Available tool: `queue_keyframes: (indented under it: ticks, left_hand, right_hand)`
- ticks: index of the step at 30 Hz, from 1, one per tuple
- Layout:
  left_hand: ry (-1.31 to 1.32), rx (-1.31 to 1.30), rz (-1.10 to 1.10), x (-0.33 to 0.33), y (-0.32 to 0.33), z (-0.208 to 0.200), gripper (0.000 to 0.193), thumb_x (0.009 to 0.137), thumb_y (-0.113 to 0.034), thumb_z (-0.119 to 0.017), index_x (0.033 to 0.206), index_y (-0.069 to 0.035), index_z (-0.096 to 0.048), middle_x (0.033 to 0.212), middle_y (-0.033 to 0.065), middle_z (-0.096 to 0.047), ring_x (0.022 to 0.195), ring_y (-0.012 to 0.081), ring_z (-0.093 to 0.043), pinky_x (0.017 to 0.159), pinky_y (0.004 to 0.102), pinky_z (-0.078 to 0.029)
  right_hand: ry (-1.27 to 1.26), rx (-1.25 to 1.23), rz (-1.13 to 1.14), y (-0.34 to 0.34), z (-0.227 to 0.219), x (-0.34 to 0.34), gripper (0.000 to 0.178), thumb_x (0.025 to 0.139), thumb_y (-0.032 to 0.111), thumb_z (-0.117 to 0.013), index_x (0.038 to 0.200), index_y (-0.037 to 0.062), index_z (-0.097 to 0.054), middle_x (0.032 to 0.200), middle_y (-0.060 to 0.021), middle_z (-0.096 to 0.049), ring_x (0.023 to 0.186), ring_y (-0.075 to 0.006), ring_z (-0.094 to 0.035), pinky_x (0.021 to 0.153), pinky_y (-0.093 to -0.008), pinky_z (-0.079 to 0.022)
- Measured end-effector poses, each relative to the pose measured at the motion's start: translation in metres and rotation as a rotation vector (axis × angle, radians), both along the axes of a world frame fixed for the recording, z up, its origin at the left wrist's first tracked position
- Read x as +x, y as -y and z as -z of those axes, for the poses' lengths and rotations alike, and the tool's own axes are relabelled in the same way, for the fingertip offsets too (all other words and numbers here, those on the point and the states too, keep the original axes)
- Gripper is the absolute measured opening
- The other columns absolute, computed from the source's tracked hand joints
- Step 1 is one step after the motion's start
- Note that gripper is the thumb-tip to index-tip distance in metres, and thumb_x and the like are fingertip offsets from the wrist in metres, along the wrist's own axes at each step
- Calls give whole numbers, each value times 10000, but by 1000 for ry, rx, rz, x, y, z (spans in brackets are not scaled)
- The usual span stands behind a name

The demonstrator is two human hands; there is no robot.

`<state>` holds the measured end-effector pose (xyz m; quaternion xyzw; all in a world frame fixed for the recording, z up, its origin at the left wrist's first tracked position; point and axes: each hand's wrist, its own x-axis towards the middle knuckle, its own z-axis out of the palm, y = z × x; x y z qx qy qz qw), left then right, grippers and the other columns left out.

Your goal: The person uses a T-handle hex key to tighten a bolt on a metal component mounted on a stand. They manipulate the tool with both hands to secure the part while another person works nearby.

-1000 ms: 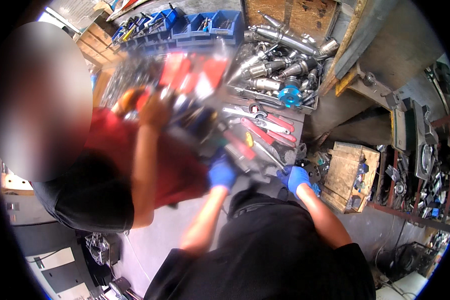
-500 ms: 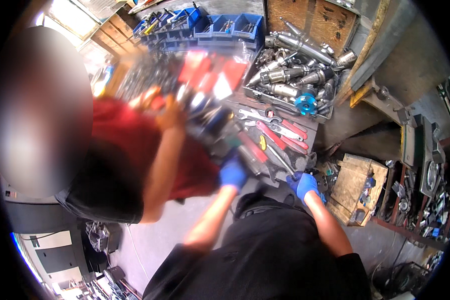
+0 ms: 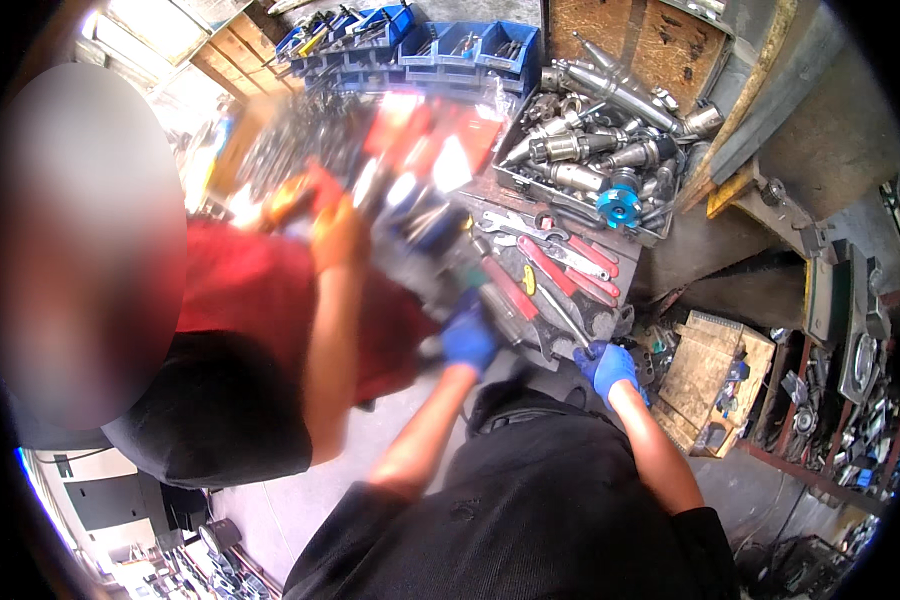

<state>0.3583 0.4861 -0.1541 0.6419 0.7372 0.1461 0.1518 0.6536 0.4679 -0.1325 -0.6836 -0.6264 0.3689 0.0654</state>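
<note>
Left hand (image 3: pixel 468 338) and right hand (image 3: pixel 606 364), both blue-gloved, have stayed curled on the near edge of the tool tray (image 3: pixel 610 322); co-worker's arm (image 3: pixel 332 330) crowds the left corner.

Blue gloves on left hand (image 3: pixel 468 340) and right hand (image 3: pixel 607 366), red-handled tools (image 3: pixel 560 270), blue bins (image 3: pixel 470 42), co-worker's red shirt (image 3: pixel 240 290)
</note>
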Motion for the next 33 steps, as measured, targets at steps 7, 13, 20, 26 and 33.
queue_keyframes:
  ticks: [7,13,20,26,33]
  left_hand:
    - [-1,31,-22,4,1,-1,840,854,-316,-751,1539,34,-414,1467,271,-548,1289,441,-570,1102,489,-473]
    - [13,-26,-54,9,0,-21,807,854,-307,-745,1525,16,-434,1454,259,-564,1277,434,-579,1085,489,-485]
    - [17,-56,-64,10,-1,-19,822,850,-310,-748,1532,12,-421,1438,257,-569,1258,438,-591,1079,490,-489]
    - [6,-47,-47,5,-1,-11,836,844,-303,-750,1538,15,-408,1454,260,-560,1258,438,-592,1071,495,-498]
    - [-15,-28,-38,5,-3,-4,836,849,-295,-736,1552,3,-399,1474,250,-551,1283,426,-582,1078,497,-492]
  right_hand:
    - [34,-37,-12,-2,-3,-1,458,901,520,-705,949,68,-766,953,-252,-718,942,-473,-689,811,-524,-554]
    - [8,-28,-6,-3,4,1,456,890,523,-718,957,75,-767,967,-252,-719,950,-474,-688,821,-527,-555]
    - [33,-34,-17,-3,7,3,440,882,522,-730,956,90,-771,960,-250,-716,942,-478,-680,818,-524,-554]
    - [15,-54,-7,-4,2,0,434,883,508,-736,974,86,-778,953,-253,-719,929,-467,-690,819,-508,-554]
    - [6,-59,-20,-4,4,2,441,885,499,-744,1001,75,-785,966,-251,-728,938,-457,-702,825,-493,-555]
